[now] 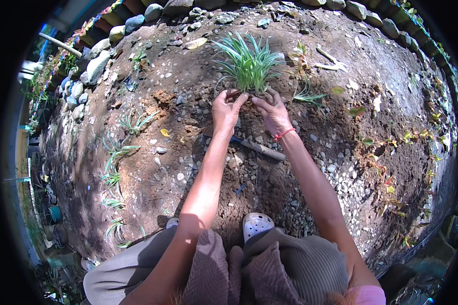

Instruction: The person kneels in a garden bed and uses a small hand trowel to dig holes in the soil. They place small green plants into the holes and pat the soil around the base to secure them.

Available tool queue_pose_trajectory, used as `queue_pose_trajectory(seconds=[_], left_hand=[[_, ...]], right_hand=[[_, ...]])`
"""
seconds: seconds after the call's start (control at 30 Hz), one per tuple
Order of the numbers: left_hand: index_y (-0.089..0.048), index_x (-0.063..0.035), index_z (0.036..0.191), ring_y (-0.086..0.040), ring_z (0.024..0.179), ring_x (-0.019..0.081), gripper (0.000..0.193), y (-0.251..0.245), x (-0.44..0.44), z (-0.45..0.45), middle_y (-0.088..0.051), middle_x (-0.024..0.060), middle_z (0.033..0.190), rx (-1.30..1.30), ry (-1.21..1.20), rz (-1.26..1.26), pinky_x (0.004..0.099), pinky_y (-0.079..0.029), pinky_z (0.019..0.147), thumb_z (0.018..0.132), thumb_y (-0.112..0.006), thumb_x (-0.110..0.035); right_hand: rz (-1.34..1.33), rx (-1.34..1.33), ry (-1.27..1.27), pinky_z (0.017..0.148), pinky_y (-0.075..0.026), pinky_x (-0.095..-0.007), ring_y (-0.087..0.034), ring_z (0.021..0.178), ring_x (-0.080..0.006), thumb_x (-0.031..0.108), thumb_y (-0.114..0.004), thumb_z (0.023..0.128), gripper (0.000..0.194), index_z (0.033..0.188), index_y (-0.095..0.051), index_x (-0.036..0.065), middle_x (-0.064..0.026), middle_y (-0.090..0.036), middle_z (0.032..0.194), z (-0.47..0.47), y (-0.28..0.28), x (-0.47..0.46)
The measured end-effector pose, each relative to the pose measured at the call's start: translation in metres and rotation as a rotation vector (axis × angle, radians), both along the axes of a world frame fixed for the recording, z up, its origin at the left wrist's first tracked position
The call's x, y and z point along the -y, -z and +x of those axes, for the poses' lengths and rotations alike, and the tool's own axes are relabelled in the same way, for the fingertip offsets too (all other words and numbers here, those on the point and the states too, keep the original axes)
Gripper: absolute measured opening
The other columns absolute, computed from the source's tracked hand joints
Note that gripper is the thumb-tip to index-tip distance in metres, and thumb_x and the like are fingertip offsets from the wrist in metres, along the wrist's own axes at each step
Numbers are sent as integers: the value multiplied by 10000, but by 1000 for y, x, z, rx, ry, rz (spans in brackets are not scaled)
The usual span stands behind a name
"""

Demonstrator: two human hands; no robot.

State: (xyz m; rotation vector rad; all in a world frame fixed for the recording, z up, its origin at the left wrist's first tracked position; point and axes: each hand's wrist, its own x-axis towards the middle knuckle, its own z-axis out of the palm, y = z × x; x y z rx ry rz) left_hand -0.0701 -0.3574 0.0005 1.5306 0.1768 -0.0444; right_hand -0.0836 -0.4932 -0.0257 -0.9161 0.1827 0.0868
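Note:
A bushy clump of green-and-white striped spider plant (pixel 248 63) stands upright before me, its leaves fanned out. My left hand (pixel 227 106) holds the left side of its base, thumb in front and fingers partly behind the stems. On the right side, my right hand (pixel 271 110) grips the base in the same way, a red cord bracelet at its wrist. Both thumbs come close together at soil level; the roots are hidden. Just below the hands, a digging tool with a worn, pale handle (pixel 263 149) lies on the soil, its far end hidden behind my left forearm.
Small spider plants (pixel 135 122) grow in a curved row at left; another (pixel 309 97) lies right of the clump. Reddish-leaved seedlings (pixel 389 187) line the right. A forked stick (pixel 332 61) lies beyond. River stones (pixel 97 66) edge the bed. My clog (pixel 256 225) rests on pebbly soil.

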Motion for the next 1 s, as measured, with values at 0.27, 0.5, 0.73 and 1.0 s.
queue_pose_trajectory(seconds=[0.27,0.5,0.73,1.0], left_hand=[[-554,-45,1011,-564,790,92,255,14,5,-2,-614,44,914,-39,-10,-263,245,-436,707,784,-658,-97],[-559,-15,962,-543,750,54,191,8,5,-7,-612,24,853,-156,20,-383,189,-423,648,790,-640,-37],[-556,-22,956,-564,786,85,202,14,5,-5,-614,36,899,90,26,-97,214,-440,711,788,-653,-80],[-554,28,959,-543,677,63,217,34,6,-21,-614,42,801,68,-131,-8,205,-433,607,786,-633,-78]], right_hand=[[-156,-31,97,923,-404,-336,-471,1085,-241,28,-717,692,759,1280,-239,-26,-179,-414,1208,-6,-8,-3],[37,-38,102,894,-433,-318,-495,1056,-236,-7,-700,691,749,1271,-227,-27,-171,-426,1175,-9,-13,-3],[-89,-88,-9,800,-452,-280,-551,937,-211,17,-702,699,713,1251,-253,-21,-141,-511,1080,-7,-16,0],[-154,-297,-9,658,-434,-294,-576,766,-159,85,-730,687,471,1056,-457,-22,-86,-595,901,-6,-12,-15]])
